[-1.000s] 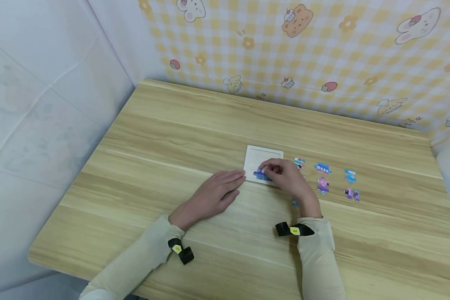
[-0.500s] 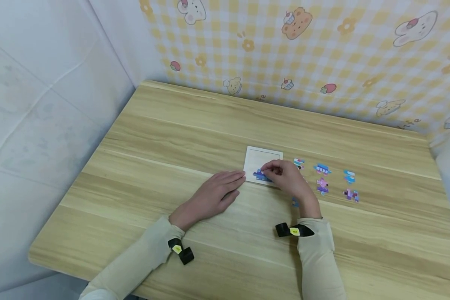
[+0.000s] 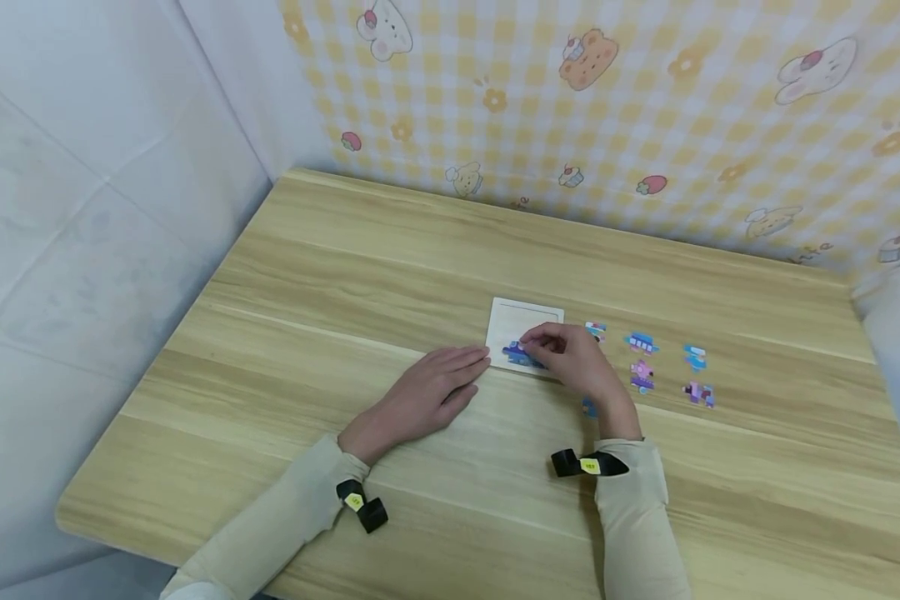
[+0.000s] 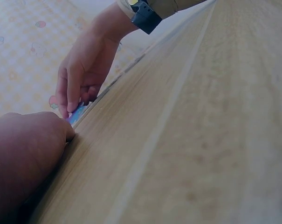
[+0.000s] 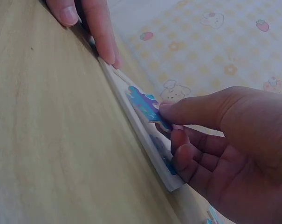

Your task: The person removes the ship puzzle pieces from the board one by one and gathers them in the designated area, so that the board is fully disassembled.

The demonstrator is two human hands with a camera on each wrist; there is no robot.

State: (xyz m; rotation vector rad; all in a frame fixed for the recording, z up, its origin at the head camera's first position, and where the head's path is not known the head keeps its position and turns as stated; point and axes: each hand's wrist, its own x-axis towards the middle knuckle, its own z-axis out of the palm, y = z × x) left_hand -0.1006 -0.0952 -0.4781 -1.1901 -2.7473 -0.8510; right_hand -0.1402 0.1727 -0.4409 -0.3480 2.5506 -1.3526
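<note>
My right hand (image 3: 581, 362) pinches a blue and purple jigsaw piece (image 5: 143, 102) between thumb and fingers. The piece is tilted over the near part of a shallow white puzzle tray (image 3: 498, 312). Another blue piece (image 5: 157, 143) lies in the tray under the right fingers, mostly hidden from the head view. Flat on the table, my left hand (image 3: 427, 392) has its fingers straight, with the fingertips touching the tray's left edge.
Several loose jigsaw pieces lie right of the tray, among them a blue one with windows (image 3: 642, 342), a pink and purple one (image 3: 642, 377) and a purple one (image 3: 699, 393). One more (image 3: 589, 407) is partly hidden by the right wrist. The wooden table (image 3: 330, 267) meets a checked cloth (image 3: 540, 117) behind.
The head view has tilted slightly upward, so the scene sits lower in it. Both hands keep nearly the same places, the right still pinching the jigsaw piece over the tray.
</note>
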